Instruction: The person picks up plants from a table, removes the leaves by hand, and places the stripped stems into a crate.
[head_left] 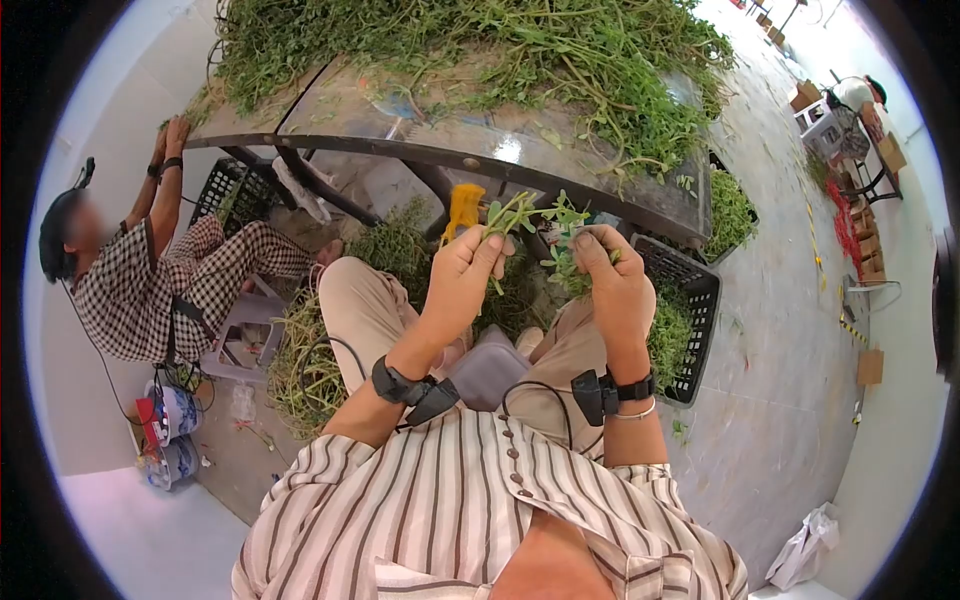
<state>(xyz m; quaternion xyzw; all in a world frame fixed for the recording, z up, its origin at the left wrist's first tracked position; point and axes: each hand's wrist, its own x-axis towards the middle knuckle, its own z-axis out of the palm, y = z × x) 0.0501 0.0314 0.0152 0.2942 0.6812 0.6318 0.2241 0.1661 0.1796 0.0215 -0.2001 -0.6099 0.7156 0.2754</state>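
Note:
Both my hands are raised over my lap, just short of the table edge. My left hand is closed, pinching a few green stems between thumb and fingers; their leafy ends point up and right. Close beside it, my right hand is closed on a bunch of leafy sprigs, the leaves hanging out on its left side. On the table in front lies a big heap of the same green plants.
A black crate of greens stands right of my knee, with another crate behind it. Piled stems lie on the floor at left. A person in checks sits at the table's left end, hands on its edge. Another person is far right.

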